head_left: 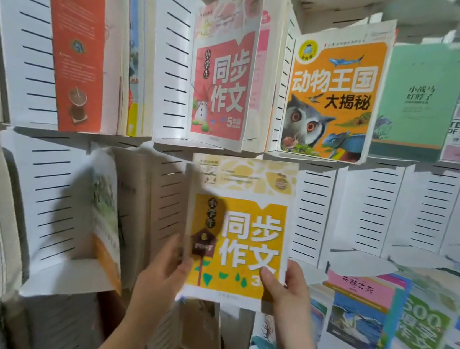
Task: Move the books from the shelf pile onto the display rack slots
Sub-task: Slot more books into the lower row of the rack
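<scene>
Left hand (163, 275) and right hand (286, 287) both closed on the bottom corners of the yellow book (239, 233) — thumbs on the cover, fingers behind. Held upright in front of the white slotted rack (312, 213), lower tier. Cover: yellow panel, white giraffe-pattern top, reads 同步作文. Above it — red book (222, 83), same title, and an orange owl book (332, 97), 动物王国大揭秘. Book pile (385, 312) lower right
</scene>
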